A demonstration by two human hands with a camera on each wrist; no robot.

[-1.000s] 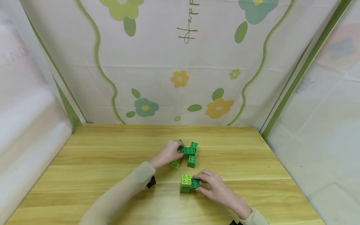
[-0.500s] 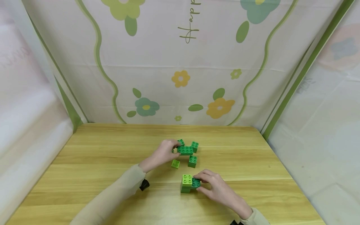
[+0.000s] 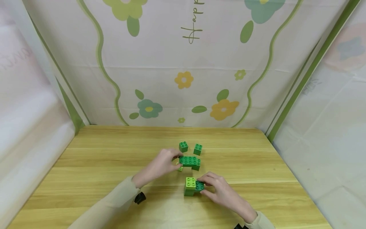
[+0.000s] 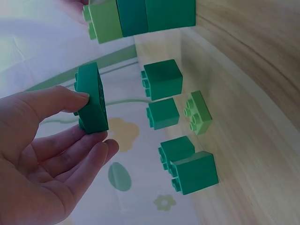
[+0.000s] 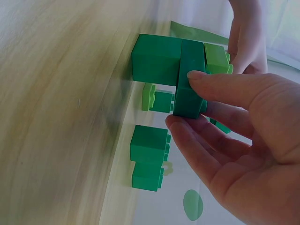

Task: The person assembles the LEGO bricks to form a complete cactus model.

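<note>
My left hand (image 3: 176,161) pinches a flat dark green brick (image 3: 190,161) by its left end and holds it above the table; the left wrist view shows the flat brick (image 4: 91,101) between thumb and fingers. Nearer to me, my right hand (image 3: 203,186) grips a small stack (image 3: 188,190) standing on the table: a green base, a dark green brick (image 3: 199,186) and a light green brick (image 3: 190,182) on top. In the right wrist view my thumb and fingers clasp the dark green brick (image 5: 190,79).
Two green square bricks (image 3: 183,146) (image 3: 198,149) lie behind the held piece. Another green brick (image 3: 196,167) and a small light green plate (image 3: 180,168) lie partly hidden under it. The wooden table (image 3: 100,165) is walled in by flowered cloth.
My left hand has lifted the flat dark green brick out of the loose group and drawn it nearer to the stack. The right hand and stack have stayed put.
</note>
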